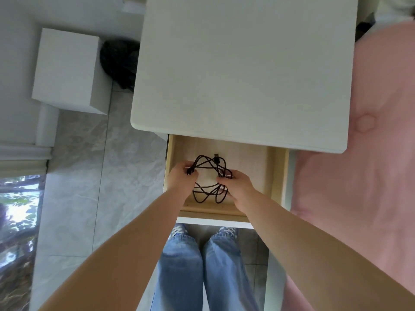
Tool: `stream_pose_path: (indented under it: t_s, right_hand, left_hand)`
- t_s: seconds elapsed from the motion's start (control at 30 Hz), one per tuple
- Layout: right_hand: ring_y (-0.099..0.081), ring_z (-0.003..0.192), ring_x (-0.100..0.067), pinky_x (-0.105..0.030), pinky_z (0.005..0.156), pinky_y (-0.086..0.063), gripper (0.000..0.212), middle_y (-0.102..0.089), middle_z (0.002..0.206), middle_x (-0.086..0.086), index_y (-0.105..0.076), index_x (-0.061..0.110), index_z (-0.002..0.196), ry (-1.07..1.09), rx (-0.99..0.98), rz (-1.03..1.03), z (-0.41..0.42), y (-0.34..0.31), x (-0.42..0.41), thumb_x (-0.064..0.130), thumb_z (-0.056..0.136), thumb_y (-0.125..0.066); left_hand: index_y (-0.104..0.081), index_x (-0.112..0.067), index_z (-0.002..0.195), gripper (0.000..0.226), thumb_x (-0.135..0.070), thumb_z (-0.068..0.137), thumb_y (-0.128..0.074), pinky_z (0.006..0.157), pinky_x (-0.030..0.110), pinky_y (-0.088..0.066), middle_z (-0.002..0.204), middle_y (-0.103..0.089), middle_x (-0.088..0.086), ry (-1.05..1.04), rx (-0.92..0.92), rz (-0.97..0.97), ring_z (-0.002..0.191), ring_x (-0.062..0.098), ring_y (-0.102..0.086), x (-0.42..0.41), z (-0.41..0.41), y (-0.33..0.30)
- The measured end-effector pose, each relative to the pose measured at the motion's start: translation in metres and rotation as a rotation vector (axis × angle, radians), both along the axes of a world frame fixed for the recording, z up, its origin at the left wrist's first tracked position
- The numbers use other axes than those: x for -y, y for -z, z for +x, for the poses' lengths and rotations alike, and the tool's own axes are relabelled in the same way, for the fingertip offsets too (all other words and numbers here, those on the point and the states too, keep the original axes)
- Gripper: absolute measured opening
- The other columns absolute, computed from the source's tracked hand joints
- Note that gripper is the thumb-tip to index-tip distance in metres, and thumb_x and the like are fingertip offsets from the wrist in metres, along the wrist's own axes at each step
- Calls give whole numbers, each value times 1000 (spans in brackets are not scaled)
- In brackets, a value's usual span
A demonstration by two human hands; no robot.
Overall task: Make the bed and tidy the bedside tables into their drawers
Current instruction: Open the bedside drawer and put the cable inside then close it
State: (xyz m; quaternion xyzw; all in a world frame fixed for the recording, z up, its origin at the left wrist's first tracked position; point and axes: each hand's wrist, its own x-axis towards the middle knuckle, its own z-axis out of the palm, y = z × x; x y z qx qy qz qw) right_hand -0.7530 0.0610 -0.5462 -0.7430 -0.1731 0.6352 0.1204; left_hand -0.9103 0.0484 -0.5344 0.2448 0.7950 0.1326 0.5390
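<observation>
White box (67, 68), black bag (120, 61) on tiled floor (89, 176).

White bedside table (242, 70), top drawer (278, 176) pulled out, light wood inside. Tangled black cable (210, 167) lies on the drawer bottom. Table stands on grey marble-tile floor (89, 176).

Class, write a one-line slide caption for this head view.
Both hands, left and right, hold a black cable in the open drawer.

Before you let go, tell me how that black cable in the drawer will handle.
Likely floppy: the black cable sags in loose loops between the left hand and right hand. Probably light, since fingertip pinches hold it. It may spread or tangle in the drawer.
</observation>
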Motion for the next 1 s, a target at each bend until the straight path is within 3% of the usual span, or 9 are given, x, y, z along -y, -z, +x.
stream_pose_path:
  t_s: [0.23,0.4,0.47,0.53,0.63,0.77,0.9,0.93,1.0]
  right_hand:
    - [-58,116,-22,-36,102,-48,61,-58,130,-3,-48,20,139,-158,78,24,-7,20,13,10,84,-70]
    - [-51,121,-13,-23,86,-39,64,-49,143,2,-38,23,147,-156,65,16,-5,14,23,4,90,-60]
    - [-48,129,-14,-21,80,-41,65,-47,146,3,-38,25,147,-154,50,-5,-4,7,26,-1,90,-56]
    - [-45,134,-15,-20,84,-41,64,-44,148,3,-39,26,146,-164,75,-12,-1,-1,28,-4,91,-50]
    - [-53,126,-16,-23,92,-44,54,-52,141,1,-47,25,139,-84,134,-16,6,-15,35,-5,94,-47]
    - [-67,94,-16,-32,83,-55,41,-72,104,1,-55,31,120,188,256,108,7,-48,56,2,91,-52]
    - [-62,67,-20,-31,60,-50,20,-68,81,-8,-62,19,100,432,406,-18,10,-67,83,7,91,-48]
    - [-63,70,-21,-31,61,-51,16,-66,82,-9,-61,14,97,397,377,-67,13,-63,91,8,94,-47]
    - [-63,106,-21,-29,83,-51,24,-62,108,-5,-59,10,115,155,311,-277,10,-78,93,10,100,-42]
  left_hand:
    - [-45,-27,142,54,-9,92,-50,48,16,-38,130,-59,1,81,-88,10,61,1,-49,2,5,14]
    - [-31,-35,149,70,-1,89,-42,64,30,-56,151,-40,0,51,-41,-15,91,21,-65,9,-3,11]
    - [-29,-36,149,70,-1,90,-42,56,25,-49,151,-40,-4,23,-14,-25,75,15,-62,11,-5,5]
    - [-35,-31,148,61,-4,93,-40,52,19,-42,146,-46,-3,-19,-22,-32,68,6,-55,11,-6,-7]
    - [-51,-22,136,42,-14,97,-36,58,24,-43,112,-62,5,-124,-43,-69,72,14,-57,13,-3,-21]
    - [-68,-16,104,21,-19,95,-49,87,40,-54,89,-65,3,-367,104,-163,96,31,-65,28,12,-42]
    - [-67,-11,95,16,-8,91,-52,86,42,-57,83,-65,5,-622,285,-263,76,21,-63,50,29,-58]
    - [-64,-9,92,12,-8,91,-52,82,39,-56,84,-64,5,-711,328,-287,74,19,-62,56,33,-63]
    - [-60,-6,91,12,-16,91,-54,77,36,-57,85,-62,6,-874,401,-344,81,21,-64,68,37,-69]
